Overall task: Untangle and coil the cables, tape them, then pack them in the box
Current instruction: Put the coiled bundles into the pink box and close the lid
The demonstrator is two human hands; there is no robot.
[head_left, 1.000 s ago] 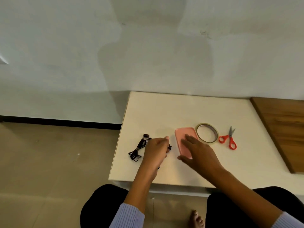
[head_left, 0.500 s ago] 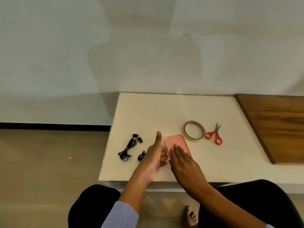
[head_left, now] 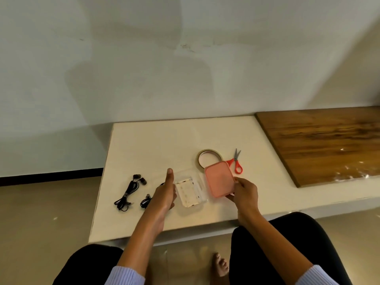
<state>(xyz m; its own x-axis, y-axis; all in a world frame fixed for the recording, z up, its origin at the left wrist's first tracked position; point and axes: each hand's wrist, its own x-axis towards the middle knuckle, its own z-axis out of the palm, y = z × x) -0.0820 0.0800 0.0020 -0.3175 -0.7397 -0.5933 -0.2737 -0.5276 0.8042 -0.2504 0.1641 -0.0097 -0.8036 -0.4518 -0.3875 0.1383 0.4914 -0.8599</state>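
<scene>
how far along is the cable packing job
Early. Done: the box is open, its pink lid lifted off in the right hand; the left hand steadies the box. Left: the black cables lie loose on the table; tape roll and scissors sit untouched.

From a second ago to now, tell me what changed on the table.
The right hand has lifted the pink lid off the clear box and holds it to the right, in front of the tape roll. The left hand steadies the box. The earphone cables and scissors kept their places.
</scene>
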